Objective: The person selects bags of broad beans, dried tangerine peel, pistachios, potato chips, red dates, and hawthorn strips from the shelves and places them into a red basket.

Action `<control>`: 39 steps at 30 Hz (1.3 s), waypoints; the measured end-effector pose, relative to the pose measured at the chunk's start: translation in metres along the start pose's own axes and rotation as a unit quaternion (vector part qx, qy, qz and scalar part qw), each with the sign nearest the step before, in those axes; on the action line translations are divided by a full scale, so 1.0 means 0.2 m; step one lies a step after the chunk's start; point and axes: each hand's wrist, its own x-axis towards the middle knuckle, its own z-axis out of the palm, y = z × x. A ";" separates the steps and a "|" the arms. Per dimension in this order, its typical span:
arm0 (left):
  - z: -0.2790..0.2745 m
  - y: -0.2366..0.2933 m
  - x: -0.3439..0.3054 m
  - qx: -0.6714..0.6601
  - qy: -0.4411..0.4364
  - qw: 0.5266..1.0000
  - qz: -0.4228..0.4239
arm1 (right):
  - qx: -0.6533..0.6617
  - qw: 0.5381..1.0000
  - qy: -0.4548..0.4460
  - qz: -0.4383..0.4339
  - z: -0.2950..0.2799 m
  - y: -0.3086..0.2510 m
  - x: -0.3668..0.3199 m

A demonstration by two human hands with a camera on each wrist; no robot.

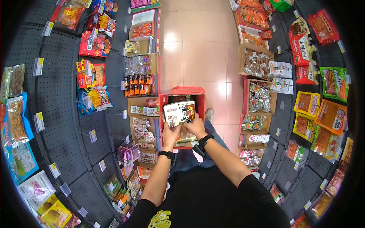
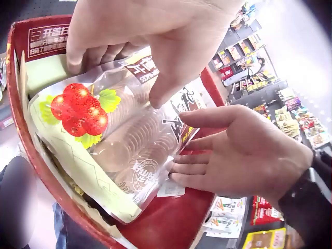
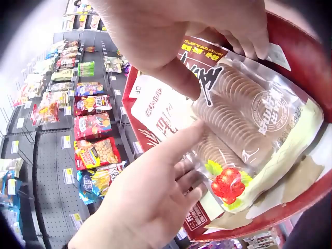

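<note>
A clear-fronted bag of hawthorn slices (image 1: 175, 113) lies in the mouth of a red cardboard box (image 1: 202, 104). Stacked brown discs and a red berry print show on the bag (image 2: 137, 150) in the left wrist view. My left hand (image 1: 171, 135) grips one side, thumb over the front and fingers at the edge. On the opposite side my right hand (image 1: 196, 127) holds the bag, its thumb (image 3: 181, 78) on the printed front. Both thumbs point inward, close to each other. Part of the right fingers is hidden by the bag.
Dark pegboard shelves (image 1: 106, 131) with hanging snack packets flank the aisle on both sides. Open cartons of small packets, such as one carton (image 1: 259, 97) on the right, line the lower shelves. Pale tiled floor (image 1: 201, 49) runs ahead beyond the box. A shoe (image 1: 209, 114) shows beside it.
</note>
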 end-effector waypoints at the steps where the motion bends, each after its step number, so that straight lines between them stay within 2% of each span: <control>1: 0.00 -0.02 -0.01 0.000 0.001 1.000 0.001 | 0.000 1.000 0.000 -0.001 0.01 0.00 0.00; 5: -0.02 -0.02 -0.02 0.012 0.041 0.998 0.039 | -0.010 0.999 0.021 -0.033 0.03 0.02 -0.01; 7: -0.06 0.02 -0.04 0.027 0.019 0.999 0.028 | 0.008 0.998 0.036 -0.051 0.03 0.03 -0.02; 9: -0.11 0.07 -0.10 0.032 0.008 0.998 0.052 | 0.012 0.997 0.055 -0.044 0.01 -0.01 -0.03; 11: -0.08 -0.01 -0.11 0.042 0.018 0.990 0.133 | 0.097 0.995 -0.001 0.012 0.01 0.04 0.01; 12: -0.07 -0.06 -0.10 0.038 0.022 0.990 0.134 | 0.118 0.993 0.007 0.015 0.03 0.06 0.03; 14: -0.05 -0.11 -0.08 0.032 -0.069 0.990 0.119 | 0.124 0.992 0.012 0.015 0.04 0.07 0.04; 15: -0.03 -0.13 -0.07 0.026 -0.065 0.990 0.121 | 0.133 0.991 0.015 0.020 0.04 0.08 0.04; 17: 0.02 -0.12 -0.09 -0.126 -0.148 0.979 0.068 | 0.142 0.990 0.014 0.014 0.05 0.10 0.06; 18: 0.05 -0.12 -0.12 -0.150 -0.125 0.979 0.060 | 0.150 0.989 0.011 0.008 0.06 0.11 0.06; 21: 0.16 -0.24 -0.10 -0.158 -0.087 0.978 0.104 | 0.160 0.987 -0.008 -0.009 0.04 0.13 0.04; 23: 0.16 -0.27 -0.11 -0.211 -0.083 0.967 0.114 | 0.331 0.939 -0.079 -0.038 -0.04 0.04 -0.07; 24: 0.15 -0.27 -0.11 -0.257 -0.078 0.956 0.118 | 0.344 0.932 -0.112 -0.027 -0.09 -0.01 -0.13; 25: 0.10 -0.23 -0.14 -0.270 -0.069 0.953 0.121 | 0.328 0.936 -0.124 -0.029 -0.13 -0.05 -0.19; 27: -0.11 -0.09 -0.26 -0.350 -0.106 0.919 0.147 | 0.297 0.942 -0.130 -0.084 -0.19 -0.13 -0.34; 28: -0.22 -0.03 -0.32 -0.391 -0.144 0.899 0.132 | 0.267 0.954 -0.110 -0.086 -0.20 -0.14 -0.40; 29: -0.29 -0.03 -0.35 -0.384 -0.154 0.899 0.144 | 0.278 0.942 -0.150 -0.111 -0.23 -0.18 -0.48; 31: -0.39 -0.04 -0.41 -0.417 -0.165 0.880 0.159 | 0.218 0.957 -0.120 -0.146 -0.27 -0.26 -0.65; 32: -0.46 -0.03 -0.45 -0.421 -0.160 0.877 0.165 | 0.230 0.959 -0.093 -0.137 -0.27 -0.26 -0.71; 34: -0.59 -0.01 -0.56 -0.515 -0.234 0.817 0.115 | 0.229 0.956 -0.103 -0.153 -0.26 -0.26 -0.81; 36: -0.68 0.00 -0.66 -0.532 -0.230 0.807 0.115 | 0.241 0.950 -0.131 -0.152 -0.25 -0.36 -0.95; 38: -0.74 0.00 -0.73 -0.575 -0.229 0.776 0.123 | 0.228 0.950 -0.132 -0.170 -0.21 -0.37 -1.03; 39: -0.75 -0.02 -0.76 -0.579 -0.214 0.776 0.130 | 0.226 0.946 -0.142 -0.184 -0.20 -0.37 -1.04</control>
